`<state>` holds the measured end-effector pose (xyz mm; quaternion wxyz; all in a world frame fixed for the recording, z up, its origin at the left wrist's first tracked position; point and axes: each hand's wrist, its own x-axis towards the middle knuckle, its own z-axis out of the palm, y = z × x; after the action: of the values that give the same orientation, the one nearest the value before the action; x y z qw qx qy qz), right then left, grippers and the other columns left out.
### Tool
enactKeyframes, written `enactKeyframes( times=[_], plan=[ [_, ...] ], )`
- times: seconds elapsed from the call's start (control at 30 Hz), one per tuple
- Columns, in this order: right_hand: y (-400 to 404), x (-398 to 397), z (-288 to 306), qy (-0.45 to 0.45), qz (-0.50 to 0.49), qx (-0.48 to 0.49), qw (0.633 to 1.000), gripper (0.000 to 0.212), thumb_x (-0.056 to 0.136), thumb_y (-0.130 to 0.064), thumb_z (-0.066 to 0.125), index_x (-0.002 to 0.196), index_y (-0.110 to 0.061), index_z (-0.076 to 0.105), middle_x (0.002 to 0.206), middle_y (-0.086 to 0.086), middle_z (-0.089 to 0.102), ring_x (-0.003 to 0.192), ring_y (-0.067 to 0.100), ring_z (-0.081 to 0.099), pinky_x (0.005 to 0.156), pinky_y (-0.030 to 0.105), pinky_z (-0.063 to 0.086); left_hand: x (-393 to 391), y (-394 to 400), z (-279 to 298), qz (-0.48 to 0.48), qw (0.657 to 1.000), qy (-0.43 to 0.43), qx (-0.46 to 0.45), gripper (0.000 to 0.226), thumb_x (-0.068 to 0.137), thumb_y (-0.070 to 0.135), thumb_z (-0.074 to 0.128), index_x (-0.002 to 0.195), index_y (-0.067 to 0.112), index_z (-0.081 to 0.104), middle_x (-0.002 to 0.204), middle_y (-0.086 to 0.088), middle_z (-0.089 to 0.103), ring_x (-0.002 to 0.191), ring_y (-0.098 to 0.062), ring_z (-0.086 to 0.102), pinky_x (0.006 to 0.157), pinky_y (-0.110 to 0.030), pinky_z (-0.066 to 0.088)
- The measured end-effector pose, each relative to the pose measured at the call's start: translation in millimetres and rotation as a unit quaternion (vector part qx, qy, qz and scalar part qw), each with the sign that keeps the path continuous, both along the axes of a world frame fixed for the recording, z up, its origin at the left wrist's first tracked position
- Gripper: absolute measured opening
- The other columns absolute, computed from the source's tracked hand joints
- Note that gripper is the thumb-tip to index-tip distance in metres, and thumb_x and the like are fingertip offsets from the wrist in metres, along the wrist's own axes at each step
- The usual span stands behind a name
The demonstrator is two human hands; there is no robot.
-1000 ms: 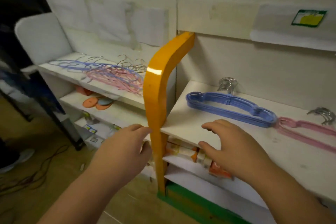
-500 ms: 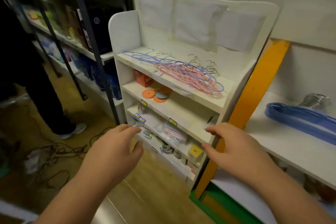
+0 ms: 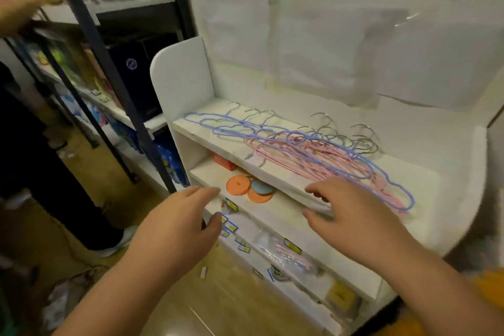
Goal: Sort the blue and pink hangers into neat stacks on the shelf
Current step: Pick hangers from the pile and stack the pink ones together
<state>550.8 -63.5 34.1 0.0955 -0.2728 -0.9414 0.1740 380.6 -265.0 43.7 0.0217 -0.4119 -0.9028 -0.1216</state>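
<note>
- My right hand (image 3: 354, 215) hovers with fingers spread and loose, holding nothing, at the front edge of the top shelf (image 3: 275, 169).
- My left hand (image 3: 180, 224) hangs lower, fingers relaxed and empty, out in front of the shelving.
- Just beyond my right fingertips: a tangled heap, blue hangers (image 3: 245, 128) laid over pink hangers (image 3: 308, 158), hooks pointing away from me.
- Step in hand, I'd say: reaching in to start sorting; nothing stacked here yet.
- Next move calls for pinching one blue frame off the top without dragging the pink ones along.
</note>
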Motion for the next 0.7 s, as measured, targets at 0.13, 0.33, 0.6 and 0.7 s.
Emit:
enactKeyframes(
  times=[0.13, 0.33, 0.6, 0.7],
  plan=[
    [22.6, -49.7, 10.0, -0.01, -0.013, 0.021, 1.0, 0.044, 0.087, -0.056, 0.049, 0.127, -0.039, 0.052, 0.122, -0.021, 0.055, 0.111, 0.005, 0.054, 0.089, 0.031, 0.048, -52.5, 34.7, 2.5, -0.021, 0.999, -0.004, 0.029, 0.048, 0.091, 0.047, 0.049, 0.138, 0.041, 0.042, 0.137, 0.02, 0.048, 0.121, -0.005, 0.049, 0.093, -0.027, 0.048],
    [43.6, -120.7, -0.7, -0.034, -0.044, 0.005, 0.998, 0.046, 0.086, -0.057, 0.051, 0.128, -0.04, 0.052, 0.124, -0.022, 0.055, 0.114, 0.003, 0.052, 0.093, 0.03, 0.047, -147.4, 81.6, -26.1, -0.076, 0.996, -0.036, 0.03, 0.05, 0.09, 0.05, 0.051, 0.139, 0.042, 0.041, 0.136, 0.021, 0.048, 0.115, -0.003, 0.051, 0.09, -0.026, 0.049],
    [62.3, -213.1, -2.9, -0.025, -0.18, 0.004, 0.983, 0.044, 0.082, -0.06, 0.041, 0.12, -0.041, 0.053, 0.115, -0.022, 0.056, 0.106, 0.003, 0.055, 0.09, 0.033, 0.048, -280.4, 178.9, -42.5, -0.253, 0.966, -0.044, 0.008, 0.061, 0.083, 0.052, 0.06, 0.139, 0.038, 0.042, 0.141, 0.018, 0.043, 0.129, -0.007, 0.039, 0.101, -0.026, 0.038],
    [65.5, -229.5, -0.9, -0.029, -0.218, -0.004, 0.975, 0.033, 0.089, -0.052, 0.046, 0.119, -0.041, 0.054, 0.113, -0.02, 0.056, 0.102, 0.004, 0.055, 0.089, 0.029, 0.047, -293.7, 220.4, -54.4, -0.359, 0.931, -0.061, -0.038, 0.076, 0.075, 0.062, 0.065, 0.142, 0.037, 0.038, 0.147, 0.01, 0.037, 0.134, -0.012, 0.035, 0.108, -0.029, 0.035]
  ],
)
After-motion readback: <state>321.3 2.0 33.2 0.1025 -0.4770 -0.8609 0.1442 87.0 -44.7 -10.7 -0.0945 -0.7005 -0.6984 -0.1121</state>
